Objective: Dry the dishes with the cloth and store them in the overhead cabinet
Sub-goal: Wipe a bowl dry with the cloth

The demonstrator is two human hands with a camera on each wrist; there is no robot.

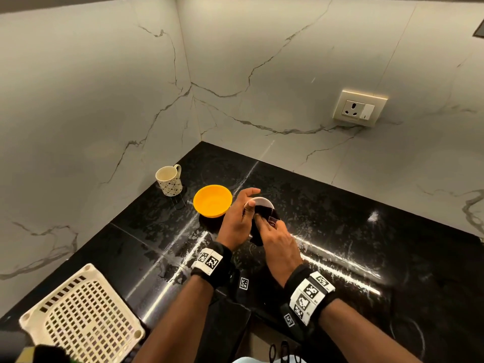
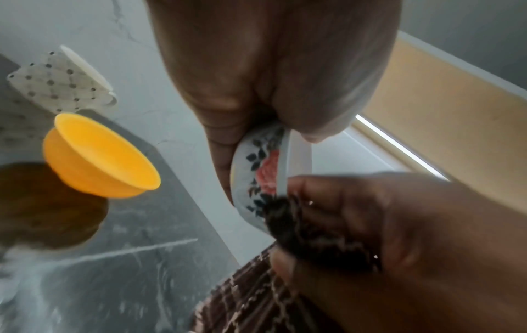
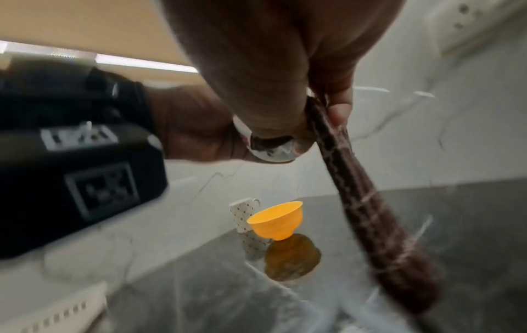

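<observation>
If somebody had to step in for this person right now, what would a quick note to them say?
Left hand: holds a small flowered bowl up off the counter.
Right hand: grips the dark cloth and presses it to that bowl.
On the counter by the wall: an orange bowl and a patterned mug, both upright. A cream rack sits at the near left.
Done: drying of the small bowl is under way.
Left: finish it, dry the orange bowl and mug, then store everything overhead. The head view does not show the cabinet.
</observation>
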